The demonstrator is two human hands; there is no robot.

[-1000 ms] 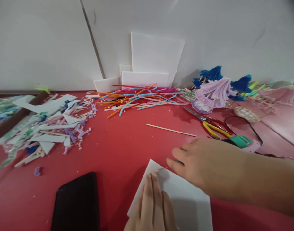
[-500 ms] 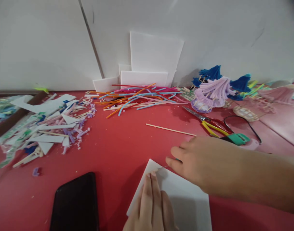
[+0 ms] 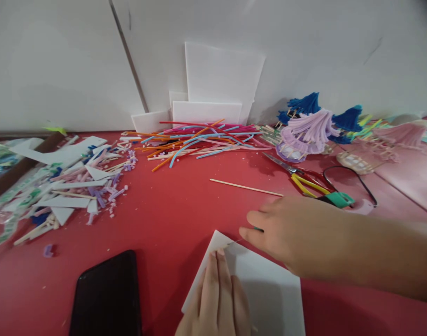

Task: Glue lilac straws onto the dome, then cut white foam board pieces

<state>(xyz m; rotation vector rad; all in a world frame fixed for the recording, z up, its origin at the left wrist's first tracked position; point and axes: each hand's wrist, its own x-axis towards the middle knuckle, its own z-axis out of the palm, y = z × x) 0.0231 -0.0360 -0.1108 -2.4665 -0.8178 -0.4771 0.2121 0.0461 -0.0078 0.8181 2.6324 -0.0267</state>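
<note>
Left fingers [image 3: 212,282] near board [image 3: 272,291] edge, phone [image 3: 106,294] apart

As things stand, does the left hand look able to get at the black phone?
Probably yes: the black phone lies left of the left hand, with red tabletop and no obstacle between, though the hand would first leave the white board.
</note>
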